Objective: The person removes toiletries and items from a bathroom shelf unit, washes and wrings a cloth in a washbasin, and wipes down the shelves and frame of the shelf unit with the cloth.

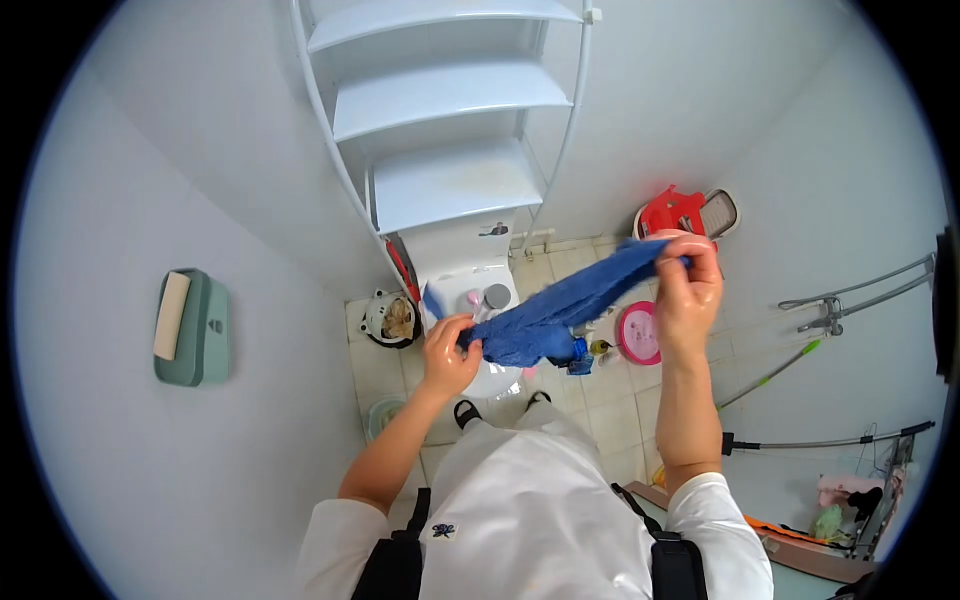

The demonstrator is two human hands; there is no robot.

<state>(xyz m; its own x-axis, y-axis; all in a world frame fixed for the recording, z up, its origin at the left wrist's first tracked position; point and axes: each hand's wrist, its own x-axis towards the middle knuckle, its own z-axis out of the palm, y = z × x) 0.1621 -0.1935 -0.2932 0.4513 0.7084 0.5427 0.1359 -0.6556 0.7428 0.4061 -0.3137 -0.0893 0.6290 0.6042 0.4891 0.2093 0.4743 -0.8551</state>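
Note:
A blue cloth (560, 305) is stretched at a slant between my two hands, above the toilet and the tiled floor. My left hand (452, 355) is closed on its lower left end, in front of the toilet. Higher up on the right, my right hand (688, 285) pinches the other end, with the fingers bent over the fabric. The cloth looks bunched and creased, and its middle sags a little. Behind it, the white toilet (490, 378) is partly hidden. A grey round container (497, 296) stands on the toilet, just above the cloth.
A white shelf rack (455, 185) rises over the toilet. On the floor are a pink basin (639, 333), a red item (672, 212) and a bin (388, 318). A green tissue box (208, 335) hangs on the left wall; a shower fixture (828, 316) is on the right.

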